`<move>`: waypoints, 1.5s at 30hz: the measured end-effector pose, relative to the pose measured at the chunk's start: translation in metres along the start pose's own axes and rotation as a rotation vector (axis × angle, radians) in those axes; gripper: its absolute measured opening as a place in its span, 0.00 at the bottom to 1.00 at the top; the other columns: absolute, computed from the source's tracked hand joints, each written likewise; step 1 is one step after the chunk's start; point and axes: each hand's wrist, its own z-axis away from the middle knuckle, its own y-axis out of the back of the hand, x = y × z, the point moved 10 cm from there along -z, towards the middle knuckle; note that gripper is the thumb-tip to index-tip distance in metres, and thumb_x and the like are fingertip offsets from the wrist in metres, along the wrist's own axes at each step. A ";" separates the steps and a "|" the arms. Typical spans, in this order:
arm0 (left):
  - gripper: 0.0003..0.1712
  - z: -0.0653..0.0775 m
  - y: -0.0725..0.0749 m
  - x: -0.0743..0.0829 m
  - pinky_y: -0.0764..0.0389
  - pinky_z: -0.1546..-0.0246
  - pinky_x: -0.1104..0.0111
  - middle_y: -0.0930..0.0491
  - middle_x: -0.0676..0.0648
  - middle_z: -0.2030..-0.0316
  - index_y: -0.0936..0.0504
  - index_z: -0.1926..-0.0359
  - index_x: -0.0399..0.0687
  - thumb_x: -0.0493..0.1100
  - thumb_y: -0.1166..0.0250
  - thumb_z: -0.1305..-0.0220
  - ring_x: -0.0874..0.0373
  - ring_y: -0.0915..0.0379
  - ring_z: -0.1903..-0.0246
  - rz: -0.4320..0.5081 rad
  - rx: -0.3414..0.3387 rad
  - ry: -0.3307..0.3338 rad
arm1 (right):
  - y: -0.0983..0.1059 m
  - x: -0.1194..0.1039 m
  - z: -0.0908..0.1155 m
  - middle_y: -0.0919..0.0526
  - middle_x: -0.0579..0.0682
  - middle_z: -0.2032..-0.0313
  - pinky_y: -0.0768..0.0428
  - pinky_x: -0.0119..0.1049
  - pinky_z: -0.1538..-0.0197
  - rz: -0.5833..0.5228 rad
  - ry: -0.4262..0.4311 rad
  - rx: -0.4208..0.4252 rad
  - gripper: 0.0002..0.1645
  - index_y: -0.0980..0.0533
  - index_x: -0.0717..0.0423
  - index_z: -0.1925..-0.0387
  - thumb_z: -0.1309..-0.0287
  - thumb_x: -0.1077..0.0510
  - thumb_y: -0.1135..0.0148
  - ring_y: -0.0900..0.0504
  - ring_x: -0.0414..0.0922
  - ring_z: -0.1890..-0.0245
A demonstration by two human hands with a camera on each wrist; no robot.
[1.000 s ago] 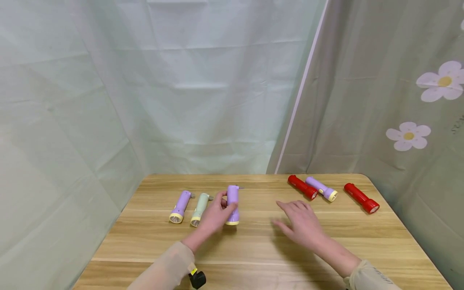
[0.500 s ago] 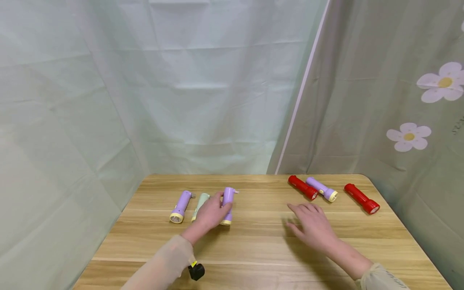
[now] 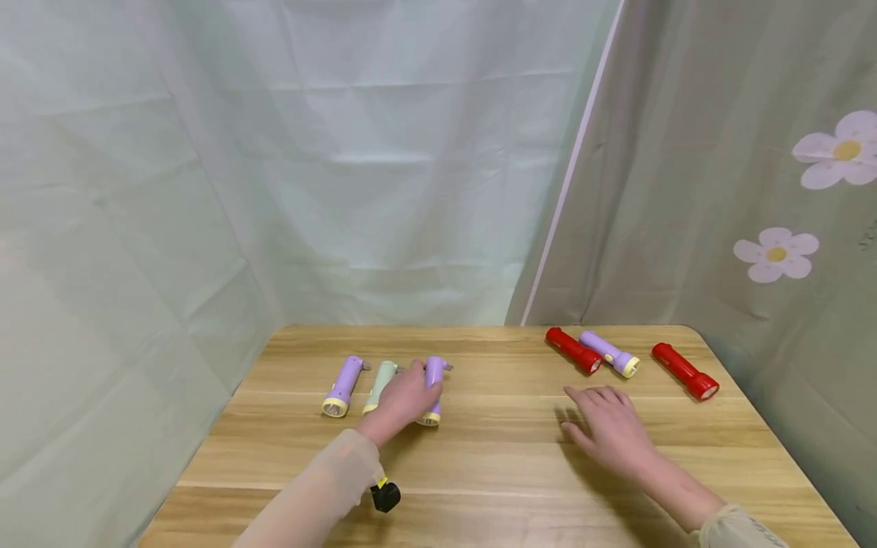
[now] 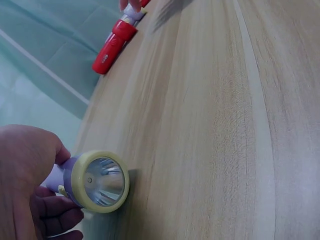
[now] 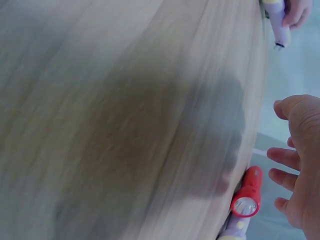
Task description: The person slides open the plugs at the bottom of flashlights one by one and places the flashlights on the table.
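Observation:
My left hand [image 3: 403, 397] grips a purple flashlight [image 3: 434, 373] at the middle of the table, thumb on one side and fingers curled round the other. In the left wrist view its cream-rimmed lens [image 4: 104, 182] faces the camera. Just left of it, a pale green flashlight [image 3: 381, 383] is partly hidden by the hand. Farther left lies another purple flashlight [image 3: 344, 386]. Above the right half of the table my right hand [image 3: 611, 426] hovers with loose, spread fingers and holds nothing. Near it in the right wrist view are a red flashlight [image 5: 247, 192] and a purple one [image 5: 235, 227].
At the back right of the wooden table [image 3: 507, 472] a red flashlight [image 3: 572, 350] lies against a purple flashlight [image 3: 610, 353]. Another red flashlight [image 3: 685, 371] lies nearer the right edge. Pale curtains [image 3: 411, 190] hang behind and beside the table.
My left hand has shifted the purple flashlight slightly left and lowered it beside the pale green one. My right hand has drifted to the right, away from the middle.

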 end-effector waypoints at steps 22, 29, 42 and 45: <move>0.22 -0.005 -0.001 0.005 0.29 0.79 0.61 0.27 0.46 0.74 0.23 0.56 0.37 0.54 0.43 0.31 0.52 0.29 0.77 -0.168 -0.024 0.000 | -0.003 0.014 0.010 0.16 0.57 0.47 0.35 0.62 0.35 0.012 -0.028 -0.012 0.37 0.26 0.61 0.35 0.41 0.48 0.27 0.21 0.58 0.45; 0.17 -0.004 0.001 0.007 0.29 0.80 0.60 0.27 0.48 0.78 0.25 0.69 0.45 0.53 0.42 0.32 0.52 0.30 0.78 -0.220 0.005 -0.026 | -0.004 0.015 0.012 0.16 0.57 0.47 0.36 0.63 0.35 0.002 -0.036 -0.014 0.37 0.26 0.61 0.35 0.41 0.48 0.27 0.21 0.58 0.44; 0.20 -0.002 0.005 0.006 0.28 0.80 0.59 0.26 0.48 0.79 0.23 0.66 0.46 0.57 0.46 0.30 0.53 0.29 0.78 -0.272 0.000 -0.022 | -0.001 0.023 0.014 0.16 0.59 0.46 0.36 0.64 0.36 0.003 -0.055 -0.012 0.39 0.26 0.62 0.34 0.42 0.48 0.27 0.21 0.60 0.45; 0.20 -0.003 0.012 0.009 0.26 0.78 0.57 0.26 0.48 0.79 0.24 0.68 0.47 0.59 0.45 0.31 0.51 0.27 0.77 -0.324 0.033 -0.031 | 0.002 0.026 0.015 0.17 0.60 0.45 0.36 0.66 0.36 -0.002 -0.061 -0.009 0.38 0.27 0.62 0.34 0.42 0.48 0.26 0.22 0.61 0.44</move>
